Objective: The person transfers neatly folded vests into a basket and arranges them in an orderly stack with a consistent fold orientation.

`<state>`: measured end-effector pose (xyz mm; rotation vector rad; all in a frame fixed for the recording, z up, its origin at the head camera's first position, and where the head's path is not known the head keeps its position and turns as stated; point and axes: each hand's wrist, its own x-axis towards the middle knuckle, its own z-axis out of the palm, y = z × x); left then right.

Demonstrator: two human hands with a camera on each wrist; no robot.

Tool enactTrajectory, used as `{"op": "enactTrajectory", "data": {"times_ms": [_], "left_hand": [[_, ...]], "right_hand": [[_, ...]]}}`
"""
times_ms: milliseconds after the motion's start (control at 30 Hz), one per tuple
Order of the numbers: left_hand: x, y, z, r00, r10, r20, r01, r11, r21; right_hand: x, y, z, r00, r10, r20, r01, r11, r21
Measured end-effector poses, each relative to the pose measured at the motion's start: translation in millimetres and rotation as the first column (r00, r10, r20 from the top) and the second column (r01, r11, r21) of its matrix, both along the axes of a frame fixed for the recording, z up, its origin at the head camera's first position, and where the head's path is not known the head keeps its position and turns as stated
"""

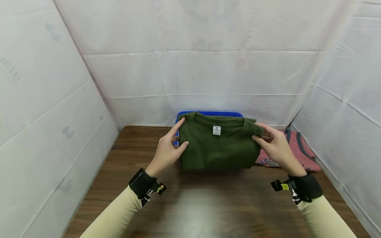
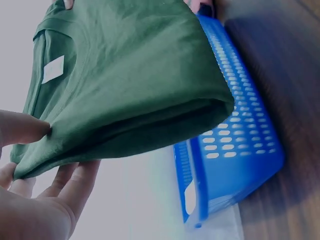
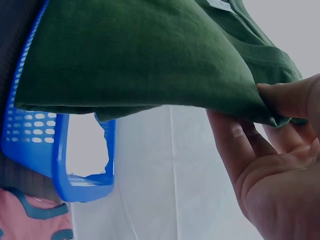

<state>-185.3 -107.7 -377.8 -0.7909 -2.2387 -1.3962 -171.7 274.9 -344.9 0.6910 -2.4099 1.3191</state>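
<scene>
A folded dark green T-shirt [image 1: 220, 148] with a white neck label [image 1: 216, 130] hangs between both hands, in front of and above a blue plastic basket [image 2: 245, 125]. The left hand [image 1: 169, 148] pinches the shirt's left shoulder, thumb on the near face and fingers behind, as the left wrist view shows. At the other shoulder the right hand [image 1: 275, 145] pinches the cloth in the same way. Most of the basket is hidden behind the shirt in the head view; only its back rim and left edge show. Something white [image 3: 87, 145] lies inside it in the right wrist view.
A pink T-shirt with dark blue-grey trim [image 1: 297, 150] lies on the wooden table [image 1: 190, 205], right of the basket by the wall. White fabric walls [image 1: 208, 72] enclose the table at the back and both sides.
</scene>
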Motion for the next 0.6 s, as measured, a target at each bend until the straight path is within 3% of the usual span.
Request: {"op": "enactTrajectory", "data": {"times_ms": [200, 600], "left_hand": [[-22.5, 0.7, 11.0, 0.999, 0.023, -0.032, -0.025, 0.999, -0.048], [-65.2, 2.0, 25.2, 0.998, 0.042, -0.042, -0.047, 0.990, -0.131]], "right_hand": [[-19.5, -3.4, 12.9, 1.000, 0.002, -0.017, -0.002, 1.000, -0.018], [-59.8, -12.0, 27.3, 0.995, -0.070, -0.070, 0.076, 0.993, 0.089]]}}
